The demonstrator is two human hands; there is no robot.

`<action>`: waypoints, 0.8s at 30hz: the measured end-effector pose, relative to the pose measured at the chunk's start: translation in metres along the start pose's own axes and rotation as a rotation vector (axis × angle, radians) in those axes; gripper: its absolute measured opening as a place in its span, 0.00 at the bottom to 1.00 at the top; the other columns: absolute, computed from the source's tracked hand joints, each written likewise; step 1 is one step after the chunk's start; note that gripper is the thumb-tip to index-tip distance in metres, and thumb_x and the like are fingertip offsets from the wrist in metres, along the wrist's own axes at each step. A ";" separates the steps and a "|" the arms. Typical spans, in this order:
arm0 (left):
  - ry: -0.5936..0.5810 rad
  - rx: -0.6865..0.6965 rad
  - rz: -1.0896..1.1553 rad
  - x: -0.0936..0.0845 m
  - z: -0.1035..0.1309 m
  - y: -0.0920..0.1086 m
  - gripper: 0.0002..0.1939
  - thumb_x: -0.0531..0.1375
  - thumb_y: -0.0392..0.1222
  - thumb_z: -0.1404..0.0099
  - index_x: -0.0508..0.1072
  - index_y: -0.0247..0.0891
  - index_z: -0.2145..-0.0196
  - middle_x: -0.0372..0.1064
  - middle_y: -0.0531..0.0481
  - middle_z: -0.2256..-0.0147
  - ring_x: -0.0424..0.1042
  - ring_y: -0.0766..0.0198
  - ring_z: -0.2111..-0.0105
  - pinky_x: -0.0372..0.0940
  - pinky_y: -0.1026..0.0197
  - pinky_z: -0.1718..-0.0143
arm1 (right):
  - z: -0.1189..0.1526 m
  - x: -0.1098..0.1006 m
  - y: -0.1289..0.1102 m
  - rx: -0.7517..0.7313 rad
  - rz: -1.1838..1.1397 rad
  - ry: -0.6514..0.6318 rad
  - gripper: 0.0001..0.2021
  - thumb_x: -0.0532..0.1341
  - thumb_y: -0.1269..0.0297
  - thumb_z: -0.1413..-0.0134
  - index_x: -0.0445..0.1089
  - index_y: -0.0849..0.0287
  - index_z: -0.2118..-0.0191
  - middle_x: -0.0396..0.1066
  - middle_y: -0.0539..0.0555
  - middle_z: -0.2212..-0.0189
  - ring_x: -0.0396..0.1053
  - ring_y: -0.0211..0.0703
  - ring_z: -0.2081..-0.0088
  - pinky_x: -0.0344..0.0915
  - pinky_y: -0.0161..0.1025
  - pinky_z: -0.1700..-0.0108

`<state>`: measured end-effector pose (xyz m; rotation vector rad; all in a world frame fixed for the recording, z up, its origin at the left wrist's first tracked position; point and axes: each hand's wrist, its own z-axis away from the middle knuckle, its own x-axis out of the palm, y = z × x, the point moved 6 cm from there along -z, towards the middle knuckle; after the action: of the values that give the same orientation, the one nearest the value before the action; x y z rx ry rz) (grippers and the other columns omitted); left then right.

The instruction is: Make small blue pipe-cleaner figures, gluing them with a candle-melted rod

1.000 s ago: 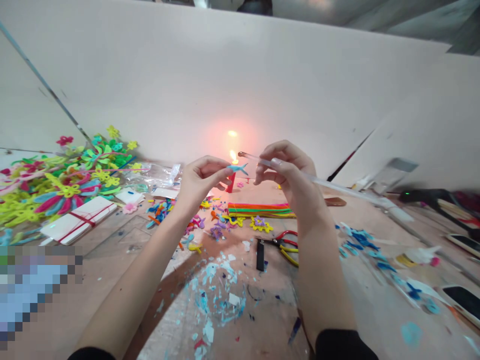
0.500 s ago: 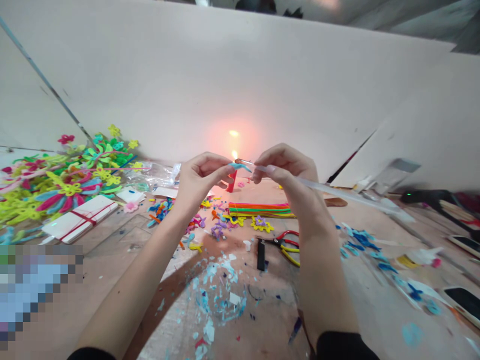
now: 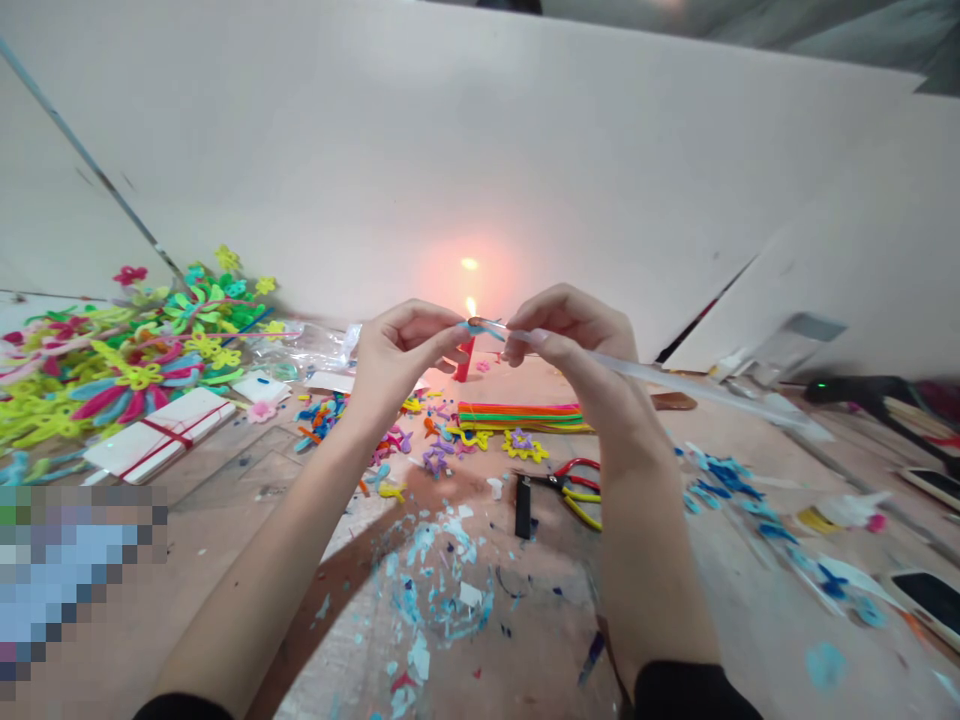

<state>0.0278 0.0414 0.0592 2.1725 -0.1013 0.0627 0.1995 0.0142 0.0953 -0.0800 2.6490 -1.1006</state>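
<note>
Between the fingertips of my left hand (image 3: pixel 420 338) is a small light-blue piece (image 3: pixel 489 331). My right hand (image 3: pixel 574 325) is closed on a translucent white stick (image 3: pixel 660 376), whose long end slants off to the right. A thin tool tip (image 3: pixel 491 322) pokes out from my right fingers and meets the blue piece; whether it is part of the stick I cannot tell. Right behind the fingertips stands a lit red candle (image 3: pixel 464 362), its flame (image 3: pixel 471 305) just above the blue piece.
Colourful fuzzy flowers (image 3: pixel 139 375) heap at the left, near a white box (image 3: pixel 161 436) with red string. Pliers (image 3: pixel 574 488), a black bar (image 3: pixel 523 506) and coloured strips (image 3: pixel 525 418) lie centrally. Blue pieces (image 3: pixel 724 475), a glue bottle (image 3: pixel 844 513) and phones (image 3: pixel 930 600) are at the right.
The blue piece has turned slightly, and the tool tip now overlaps it near my left fingertips. Both hands have otherwise barely moved.
</note>
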 end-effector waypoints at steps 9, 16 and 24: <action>0.008 0.022 0.026 -0.001 -0.001 0.001 0.04 0.68 0.36 0.43 0.77 0.40 0.69 0.79 0.55 0.74 0.78 0.68 0.76 0.73 0.69 0.76 | 0.002 0.000 -0.001 0.021 -0.006 -0.003 0.02 0.61 0.68 0.45 0.71 0.55 0.66 0.72 0.48 0.74 0.70 0.38 0.70 0.70 0.40 0.66; 0.005 0.033 0.055 0.001 -0.001 0.001 0.04 0.68 0.35 0.43 0.77 0.39 0.69 0.78 0.55 0.75 0.78 0.68 0.76 0.72 0.70 0.76 | 0.002 0.000 -0.001 0.031 0.025 0.001 0.02 0.62 0.68 0.45 0.71 0.55 0.66 0.72 0.48 0.73 0.70 0.39 0.70 0.70 0.40 0.65; 0.019 0.025 0.002 -0.001 -0.001 0.000 0.04 0.68 0.37 0.43 0.77 0.39 0.68 0.78 0.54 0.74 0.78 0.67 0.76 0.72 0.69 0.76 | 0.001 -0.001 -0.002 0.033 0.057 0.000 0.01 0.62 0.66 0.45 0.71 0.55 0.65 0.72 0.48 0.73 0.71 0.39 0.69 0.70 0.41 0.64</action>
<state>0.0268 0.0425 0.0593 2.1965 -0.0918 0.0863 0.2006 0.0120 0.0957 0.0022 2.6146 -1.1256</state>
